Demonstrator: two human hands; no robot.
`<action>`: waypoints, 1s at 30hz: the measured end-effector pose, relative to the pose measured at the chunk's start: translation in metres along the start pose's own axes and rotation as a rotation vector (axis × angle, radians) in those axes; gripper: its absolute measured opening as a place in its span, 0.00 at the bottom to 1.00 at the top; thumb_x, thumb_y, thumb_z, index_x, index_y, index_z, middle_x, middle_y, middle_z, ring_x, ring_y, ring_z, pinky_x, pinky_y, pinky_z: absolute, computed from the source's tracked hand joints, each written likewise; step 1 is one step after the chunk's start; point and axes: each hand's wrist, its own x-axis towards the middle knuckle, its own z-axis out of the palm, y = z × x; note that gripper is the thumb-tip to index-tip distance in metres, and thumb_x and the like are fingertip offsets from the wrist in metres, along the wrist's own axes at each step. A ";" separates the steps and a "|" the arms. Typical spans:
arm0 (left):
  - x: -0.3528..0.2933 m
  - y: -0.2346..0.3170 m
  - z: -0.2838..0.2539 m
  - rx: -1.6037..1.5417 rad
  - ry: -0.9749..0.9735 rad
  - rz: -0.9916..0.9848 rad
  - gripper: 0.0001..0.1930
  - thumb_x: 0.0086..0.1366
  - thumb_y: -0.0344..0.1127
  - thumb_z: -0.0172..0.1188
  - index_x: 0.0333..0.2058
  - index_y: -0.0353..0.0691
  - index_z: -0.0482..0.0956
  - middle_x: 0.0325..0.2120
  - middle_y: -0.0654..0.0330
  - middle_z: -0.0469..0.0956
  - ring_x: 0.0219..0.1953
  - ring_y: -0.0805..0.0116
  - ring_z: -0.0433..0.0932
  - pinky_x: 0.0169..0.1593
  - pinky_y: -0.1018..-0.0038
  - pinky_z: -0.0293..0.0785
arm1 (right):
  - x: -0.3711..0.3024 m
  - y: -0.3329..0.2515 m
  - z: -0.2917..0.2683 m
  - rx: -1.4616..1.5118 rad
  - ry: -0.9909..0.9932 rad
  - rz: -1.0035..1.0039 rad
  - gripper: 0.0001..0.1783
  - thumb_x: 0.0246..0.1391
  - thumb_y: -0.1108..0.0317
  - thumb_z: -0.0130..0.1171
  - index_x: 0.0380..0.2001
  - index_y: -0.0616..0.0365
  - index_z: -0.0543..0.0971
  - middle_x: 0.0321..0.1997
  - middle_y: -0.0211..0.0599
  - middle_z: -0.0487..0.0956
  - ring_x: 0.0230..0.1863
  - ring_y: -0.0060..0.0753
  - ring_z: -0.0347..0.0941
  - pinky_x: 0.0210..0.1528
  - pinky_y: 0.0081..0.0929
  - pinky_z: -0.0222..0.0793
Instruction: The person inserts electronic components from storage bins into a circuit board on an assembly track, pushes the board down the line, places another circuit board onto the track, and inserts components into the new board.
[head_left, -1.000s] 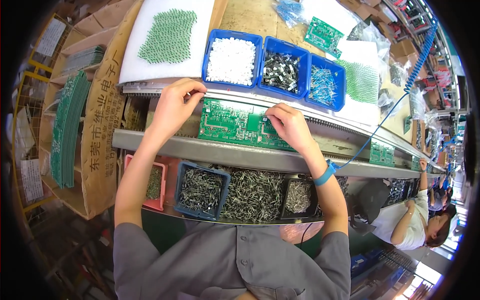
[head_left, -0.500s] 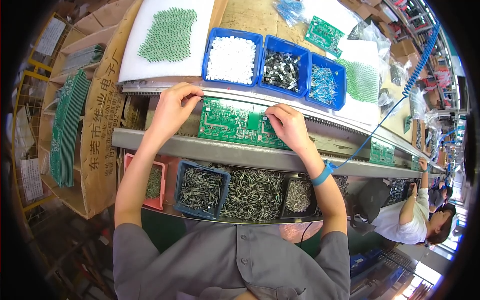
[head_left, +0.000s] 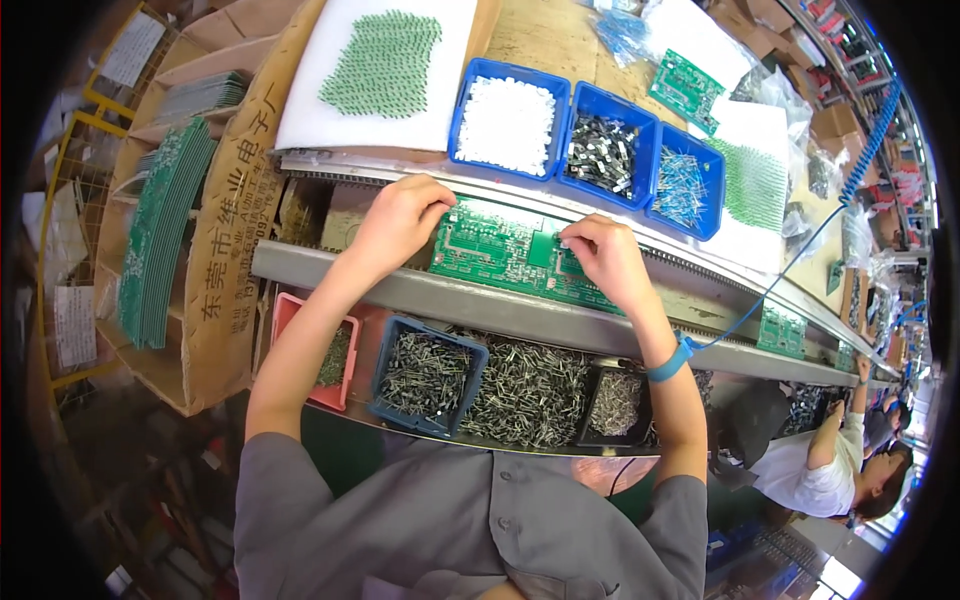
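A green circuit board (head_left: 485, 245) lies in the rail track in front of me, with small parts on its face. My left hand (head_left: 408, 222) is at the board's far left corner, thumb and fingertips pinched together. Over the right half of the board, my right hand (head_left: 612, 258) is also closed in a pinch, its fingertips close to the surface. Whatever either pinch holds is too small or hidden to make out. A blue wrist strap (head_left: 670, 360) with a coiled cord is on my right wrist.
Beyond the track stand blue bins of white parts (head_left: 506, 125), black-and-silver parts (head_left: 602, 155) and blue leaded parts (head_left: 682, 188). Nearer me are a blue-grey bin (head_left: 383, 395), a pink bin (head_left: 283, 345) and loose metal-legged parts (head_left: 530, 395). A cardboard box (head_left: 235, 220) holds upright boards. A co-worker sits at right.
The whole view has shifted, so the scene sits further right in the picture. Both hands stay pinched at nearly the same places on the board.
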 end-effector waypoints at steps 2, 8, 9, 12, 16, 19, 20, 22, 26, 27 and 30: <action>0.001 -0.001 0.003 0.011 0.010 0.001 0.05 0.58 0.24 0.59 0.34 0.33 0.79 0.32 0.53 0.79 0.33 0.57 0.78 0.36 0.70 0.73 | 0.002 -0.003 -0.005 0.061 -0.056 0.096 0.04 0.48 0.77 0.60 0.29 0.63 0.81 0.28 0.44 0.79 0.27 0.42 0.77 0.32 0.32 0.71; 0.002 -0.003 0.007 0.030 0.021 0.037 0.05 0.58 0.25 0.59 0.34 0.33 0.79 0.32 0.52 0.78 0.35 0.53 0.78 0.38 0.67 0.74 | -0.003 0.001 0.002 0.015 0.059 -0.010 0.03 0.50 0.78 0.60 0.31 0.64 0.80 0.28 0.42 0.80 0.25 0.34 0.74 0.29 0.27 0.68; 0.002 -0.003 0.007 0.035 0.024 0.052 0.05 0.58 0.25 0.59 0.34 0.33 0.79 0.32 0.52 0.78 0.35 0.52 0.78 0.38 0.66 0.74 | -0.003 0.000 0.003 0.016 0.058 -0.010 0.03 0.50 0.78 0.60 0.31 0.64 0.80 0.28 0.42 0.80 0.25 0.34 0.74 0.29 0.27 0.68; 0.001 -0.002 0.008 0.046 0.031 0.065 0.05 0.58 0.25 0.59 0.33 0.32 0.79 0.32 0.52 0.78 0.36 0.51 0.77 0.40 0.65 0.74 | -0.003 -0.003 0.004 -0.004 0.056 -0.012 0.02 0.50 0.78 0.59 0.29 0.64 0.80 0.28 0.42 0.79 0.25 0.37 0.74 0.29 0.28 0.68; 0.000 -0.002 0.009 0.053 0.044 0.069 0.04 0.56 0.26 0.59 0.31 0.33 0.79 0.31 0.51 0.77 0.37 0.49 0.76 0.41 0.61 0.73 | -0.004 -0.002 0.005 -0.007 0.067 -0.035 0.02 0.48 0.78 0.59 0.28 0.63 0.79 0.27 0.44 0.78 0.28 0.44 0.75 0.32 0.34 0.69; -0.002 -0.001 0.011 0.078 0.055 0.080 0.04 0.56 0.26 0.59 0.31 0.33 0.79 0.31 0.51 0.78 0.37 0.50 0.76 0.42 0.61 0.73 | -0.005 0.001 0.007 -0.012 0.083 -0.057 0.02 0.49 0.78 0.59 0.28 0.63 0.79 0.26 0.43 0.78 0.26 0.41 0.74 0.29 0.30 0.68; -0.002 -0.001 0.012 0.088 0.067 0.102 0.04 0.56 0.25 0.59 0.31 0.33 0.79 0.32 0.51 0.78 0.37 0.50 0.76 0.42 0.61 0.73 | -0.005 0.001 0.007 -0.012 0.088 -0.053 0.02 0.49 0.78 0.59 0.28 0.63 0.79 0.26 0.43 0.78 0.26 0.41 0.74 0.29 0.31 0.68; -0.005 -0.002 0.014 0.100 0.079 0.123 0.04 0.56 0.25 0.59 0.32 0.33 0.79 0.32 0.51 0.78 0.37 0.50 0.76 0.42 0.61 0.73 | -0.005 0.001 0.008 -0.023 0.094 -0.060 0.02 0.49 0.78 0.59 0.28 0.63 0.79 0.26 0.43 0.78 0.26 0.41 0.74 0.29 0.31 0.68; -0.008 -0.003 0.019 0.075 0.140 0.157 0.05 0.55 0.22 0.60 0.32 0.33 0.79 0.32 0.52 0.78 0.37 0.51 0.77 0.41 0.64 0.74 | -0.005 0.001 0.009 -0.036 0.107 -0.064 0.02 0.49 0.78 0.59 0.28 0.63 0.78 0.26 0.42 0.77 0.26 0.42 0.74 0.29 0.31 0.68; -0.008 -0.003 0.020 0.055 0.156 0.158 0.05 0.54 0.21 0.60 0.32 0.32 0.79 0.32 0.52 0.79 0.37 0.51 0.77 0.41 0.64 0.74 | -0.005 0.002 0.009 -0.037 0.108 -0.063 0.02 0.49 0.78 0.59 0.28 0.63 0.78 0.26 0.42 0.77 0.26 0.42 0.74 0.29 0.31 0.68; -0.009 -0.007 0.025 0.058 0.142 0.157 0.05 0.55 0.24 0.59 0.31 0.32 0.79 0.31 0.51 0.78 0.37 0.51 0.76 0.42 0.62 0.73 | -0.005 0.001 0.009 -0.056 0.122 -0.087 0.02 0.49 0.78 0.58 0.28 0.62 0.78 0.26 0.42 0.77 0.26 0.42 0.74 0.30 0.32 0.68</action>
